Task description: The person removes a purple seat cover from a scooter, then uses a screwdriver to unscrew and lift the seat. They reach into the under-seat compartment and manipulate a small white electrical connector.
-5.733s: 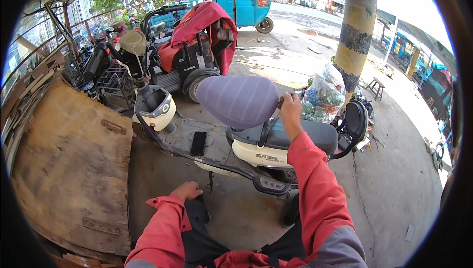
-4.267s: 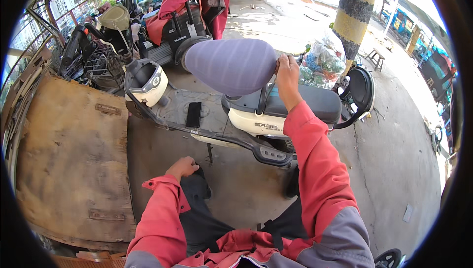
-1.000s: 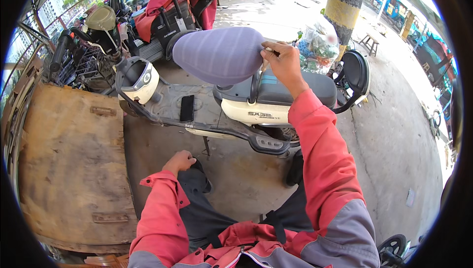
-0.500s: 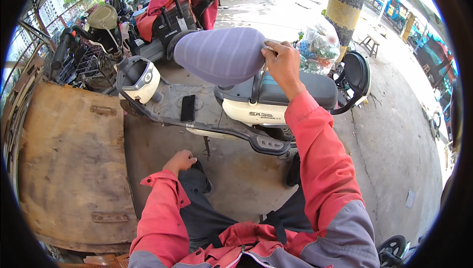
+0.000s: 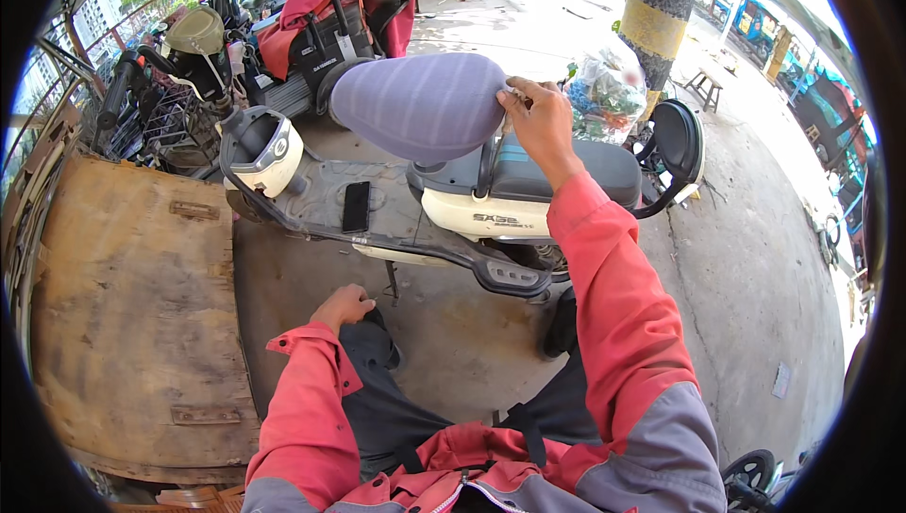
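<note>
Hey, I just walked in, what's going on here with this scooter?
Someone in a red and grey jacket is in front of a cream and black scooter. Their right hand has its fingertips at the right end of the purple striped seat; what exactly they pinch is too small to tell. The left hand rests near the left knee, away from the scooter. A black phone lies on the scooter's footboard.
</note>
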The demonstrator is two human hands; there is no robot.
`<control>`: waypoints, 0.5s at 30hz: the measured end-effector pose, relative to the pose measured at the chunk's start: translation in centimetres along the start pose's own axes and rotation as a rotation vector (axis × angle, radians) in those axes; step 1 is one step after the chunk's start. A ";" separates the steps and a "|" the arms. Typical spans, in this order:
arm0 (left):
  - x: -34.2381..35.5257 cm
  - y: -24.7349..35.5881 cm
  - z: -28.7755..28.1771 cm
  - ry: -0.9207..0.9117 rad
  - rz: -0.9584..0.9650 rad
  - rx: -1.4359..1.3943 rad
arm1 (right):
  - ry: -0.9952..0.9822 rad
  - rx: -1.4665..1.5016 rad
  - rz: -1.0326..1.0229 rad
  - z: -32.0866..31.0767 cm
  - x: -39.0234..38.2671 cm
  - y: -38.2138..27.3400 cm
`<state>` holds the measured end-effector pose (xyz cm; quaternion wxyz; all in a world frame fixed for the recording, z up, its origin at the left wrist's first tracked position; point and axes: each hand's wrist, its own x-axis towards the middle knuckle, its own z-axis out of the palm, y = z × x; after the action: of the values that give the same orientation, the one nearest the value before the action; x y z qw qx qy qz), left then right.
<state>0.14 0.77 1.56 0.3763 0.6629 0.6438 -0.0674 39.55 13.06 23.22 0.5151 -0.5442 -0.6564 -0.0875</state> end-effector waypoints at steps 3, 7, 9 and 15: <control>0.2 -0.6 0.3 0.024 0.007 -0.008 | -0.030 0.109 0.054 0.1 0.2 -0.2; 0.3 -0.2 0.4 0.022 0.003 -0.023 | -0.142 0.421 0.119 -0.6 0.3 1.1; 0.4 0.3 0.3 0.021 0.002 -0.024 | -0.162 0.475 0.119 -0.5 0.3 1.9; 0.5 0.0 0.3 0.017 0.025 -0.018 | -0.102 0.300 0.109 -0.3 0.1 -0.1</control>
<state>0.35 0.93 1.07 0.3775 0.6681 0.6392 -0.0514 39.71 12.88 23.48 0.5604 -0.4998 -0.6570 0.0673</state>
